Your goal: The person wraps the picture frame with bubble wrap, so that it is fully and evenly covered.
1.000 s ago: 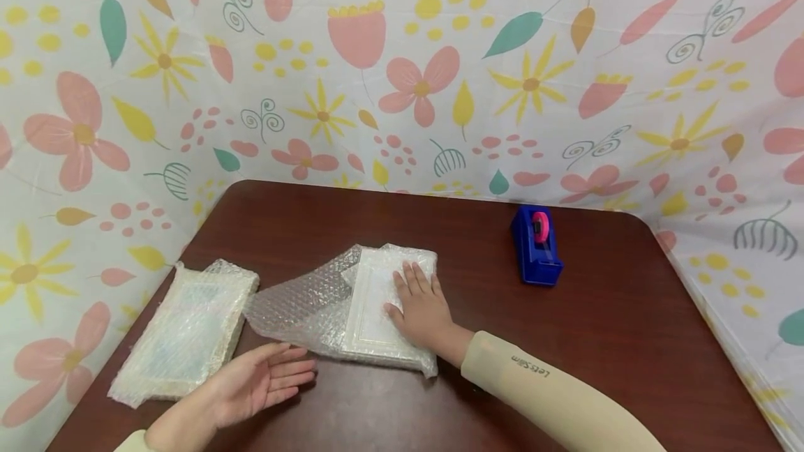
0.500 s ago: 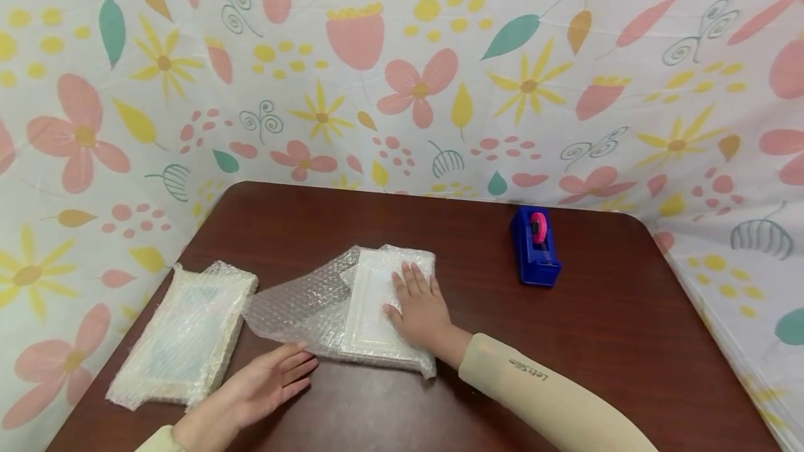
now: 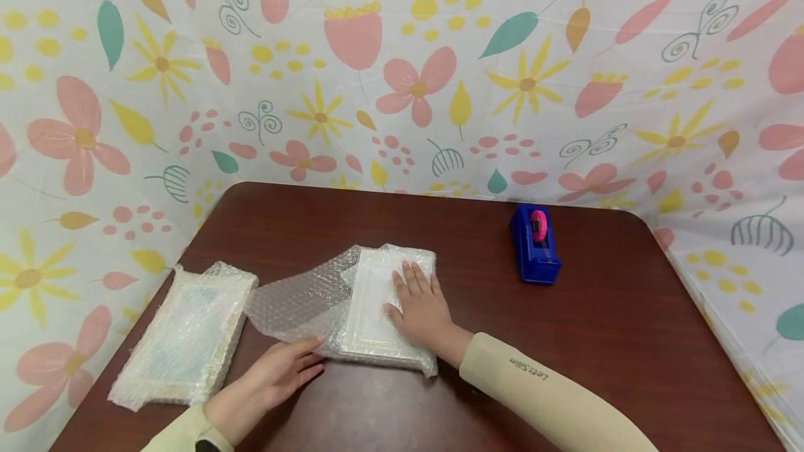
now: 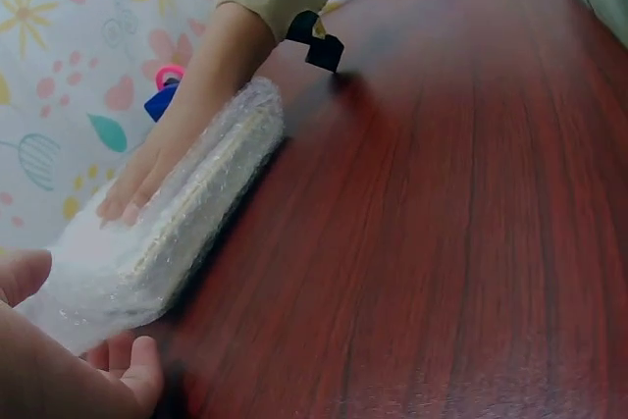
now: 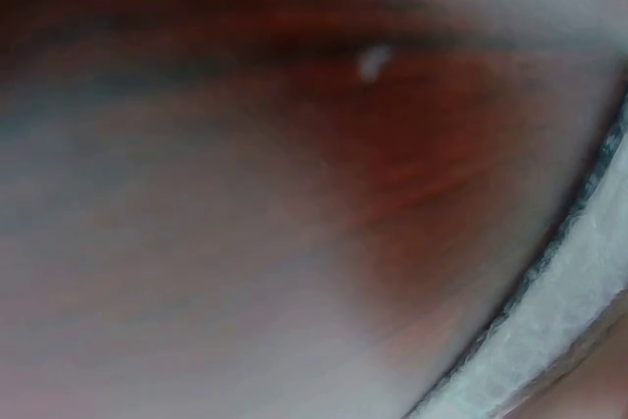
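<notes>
A white picture frame [image 3: 373,330] with a thin gold line lies in bubble wrap [image 3: 301,302] at the middle of the table. The loose part of the wrap spreads to the left of the frame. My right hand [image 3: 423,309] rests flat on the frame, fingers straight and spread. At the near edge of the loose wrap is my left hand [image 3: 283,372], thumb over the edge and fingers lower, stretched toward the frame. In the left wrist view, thumb and fingertips of the left hand [image 4: 74,360] stand apart, with wrap between them. The right wrist view is blurred.
Another bubble-wrapped frame [image 3: 188,333] lies at the table's left edge, beside my left forearm. A blue tape dispenser [image 3: 535,250] with a pink roll stands at the back right. A flowered cloth [image 3: 402,75] hangs behind the brown table [image 3: 603,312].
My left hand has moved right and up to the near edge of the loose bubble wrap. The right hand stays flat on the picture frame.
</notes>
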Motion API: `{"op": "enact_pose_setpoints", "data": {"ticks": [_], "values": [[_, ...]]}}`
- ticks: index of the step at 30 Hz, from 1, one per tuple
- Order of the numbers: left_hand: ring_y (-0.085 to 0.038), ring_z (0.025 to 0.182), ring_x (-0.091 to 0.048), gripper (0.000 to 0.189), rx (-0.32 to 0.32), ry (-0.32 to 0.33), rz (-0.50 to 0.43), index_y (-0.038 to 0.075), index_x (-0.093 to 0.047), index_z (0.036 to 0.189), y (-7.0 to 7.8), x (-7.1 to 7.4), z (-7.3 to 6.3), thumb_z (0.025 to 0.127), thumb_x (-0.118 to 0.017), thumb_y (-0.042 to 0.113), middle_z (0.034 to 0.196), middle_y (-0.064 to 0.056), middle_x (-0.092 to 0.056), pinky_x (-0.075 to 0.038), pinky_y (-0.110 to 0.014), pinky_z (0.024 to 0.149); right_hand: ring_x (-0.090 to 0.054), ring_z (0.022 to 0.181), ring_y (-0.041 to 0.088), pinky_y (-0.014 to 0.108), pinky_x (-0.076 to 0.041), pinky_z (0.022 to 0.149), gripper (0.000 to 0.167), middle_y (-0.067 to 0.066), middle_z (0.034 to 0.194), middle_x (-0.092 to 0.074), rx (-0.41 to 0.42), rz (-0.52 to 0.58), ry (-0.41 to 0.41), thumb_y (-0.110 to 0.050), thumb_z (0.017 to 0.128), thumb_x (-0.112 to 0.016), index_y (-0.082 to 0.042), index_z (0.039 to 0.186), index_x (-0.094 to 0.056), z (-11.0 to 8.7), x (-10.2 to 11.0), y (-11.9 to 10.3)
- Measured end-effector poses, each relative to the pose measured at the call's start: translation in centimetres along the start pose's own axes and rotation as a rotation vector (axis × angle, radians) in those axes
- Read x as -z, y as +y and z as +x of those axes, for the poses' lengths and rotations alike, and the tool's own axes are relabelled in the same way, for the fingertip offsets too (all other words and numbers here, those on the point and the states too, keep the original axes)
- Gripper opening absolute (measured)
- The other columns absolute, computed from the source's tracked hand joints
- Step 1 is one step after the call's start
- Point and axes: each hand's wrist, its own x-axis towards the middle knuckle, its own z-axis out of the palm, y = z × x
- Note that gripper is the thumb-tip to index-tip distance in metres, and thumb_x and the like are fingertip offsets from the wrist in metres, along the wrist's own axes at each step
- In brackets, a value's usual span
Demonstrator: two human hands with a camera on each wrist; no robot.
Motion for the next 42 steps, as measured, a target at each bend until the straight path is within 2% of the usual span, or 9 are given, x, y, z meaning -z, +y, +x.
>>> {"op": "enact_pose_setpoints", "data": {"ticks": [3, 7, 10, 14, 16, 24, 31, 37, 42], "values": [[-0.006, 0.097, -0.063, 0.008, -0.011, 0.017, 0.018, 0.013, -0.061, 0.106, 0.2, -0.7, 0.2, 0.101, -0.062, 0.018, 0.098, 0.009, -0.065, -0.052, -0.037, 0.103, -0.014, 0.162, 0.035, 0.06, -0.015, 0.13, 0.068, 0.016, 0.173, -0.016, 0.001, -0.004, 0.0, -0.047, 0.108, -0.04, -0.008, 0.162, -0.029, -0.2, -0.1, 0.1], [-0.012, 0.098, -0.06, 0.024, -0.034, 0.087, 0.076, 0.004, -0.057, 0.12, 0.5, -1.7, 0.5, 0.105, -0.054, 0.023, 0.102, 0.003, -0.065, -0.051, -0.035, 0.096, -0.014, 0.162, 0.036, 0.06, -0.016, 0.13, 0.068, 0.017, 0.173, -0.017, 0.004, -0.017, 0.007, -0.048, 0.108, -0.04, -0.008, 0.162, -0.03, -0.2, 0.0, 0.1], [-0.03, 0.128, -0.053, 0.048, -0.08, 0.096, 0.128, -0.002, -0.039, 0.15, 0.9, -2.3, 0.3, 0.111, -0.04, 0.025, 0.14, -0.02, -0.056, -0.044, -0.05, 0.11, -0.014, 0.162, 0.036, 0.06, -0.015, 0.13, 0.068, 0.017, 0.173, -0.017, 0.008, -0.014, 0.009, -0.048, 0.108, -0.04, -0.007, 0.162, -0.029, -0.2, 0.0, 0.1], [-0.044, 0.16, 0.004, 0.06, -0.2, 0.019, 0.17, -0.003, -0.004, 0.163, 1.2, -3.4, -0.1, 0.113, -0.027, 0.022, 0.171, -0.025, 0.004, -0.005, -0.066, 0.128, -0.014, 0.162, 0.036, 0.06, -0.016, 0.13, 0.068, 0.017, 0.173, -0.017, 0.004, -0.001, 0.008, -0.047, 0.108, -0.04, -0.007, 0.162, -0.029, -0.3, 0.2, 0.0], [-0.046, 0.158, 0.013, 0.061, -0.255, 0.018, 0.176, -0.006, 0.0, 0.161, 1.3, -4.3, -0.1, 0.113, -0.026, 0.02, 0.17, -0.027, 0.008, 0.007, -0.064, 0.128, -0.014, 0.162, 0.036, 0.06, -0.016, 0.13, 0.068, 0.017, 0.172, -0.017, 0.001, 0.003, 0.01, -0.047, 0.108, -0.04, -0.007, 0.162, -0.029, -0.3, 0.3, 0.1], [-0.046, 0.143, -0.042, 0.054, -0.351, 0.125, 0.394, -0.014, -0.038, 0.148, 0.6, -8.0, 0.0, 0.113, -0.031, 0.026, 0.149, -0.034, -0.049, -0.028, -0.061, 0.123, -0.014, 0.162, 0.036, 0.06, -0.015, 0.13, 0.068, 0.018, 0.172, -0.017, 0.004, -0.003, 0.017, -0.047, 0.108, -0.04, -0.006, 0.161, -0.03, -0.3, 0.0, 0.1], [-0.056, 0.154, -0.009, 0.062, -0.595, 0.064, 0.626, -0.016, -0.013, 0.157, -0.1, -8.9, 1.1, 0.109, -0.04, 0.011, 0.165, -0.037, -0.01, -0.008, -0.072, 0.124, -0.014, 0.162, 0.036, 0.06, -0.016, 0.13, 0.068, 0.019, 0.172, -0.016, 0.017, -0.032, -0.002, -0.046, 0.109, -0.039, -0.005, 0.161, -0.029, -0.3, -0.1, 0.0], [-0.059, 0.15, -0.02, 0.058, -0.718, 0.1, 0.776, -0.018, -0.025, 0.153, -1.0, -9.1, 1.6, 0.107, -0.043, 0.013, 0.162, -0.039, -0.023, -0.017, -0.08, 0.116, -0.013, 0.162, 0.035, 0.06, -0.015, 0.13, 0.068, 0.018, 0.172, -0.015, 0.014, -0.052, -0.007, -0.047, 0.109, -0.038, -0.006, 0.162, -0.029, -0.2, -0.1, -0.1], [-0.056, 0.152, -0.022, 0.056, -0.712, 0.088, 0.898, -0.013, -0.028, 0.155, -1.3, -9.3, 1.3, 0.108, -0.042, 0.015, 0.163, -0.035, -0.025, -0.018, -0.077, 0.118, -0.013, 0.162, 0.034, 0.059, -0.015, 0.13, 0.067, 0.017, 0.172, -0.015, 0.007, -0.06, -0.018, -0.047, 0.109, -0.038, -0.006, 0.161, -0.03, -0.1, -0.2, -0.2]]}}
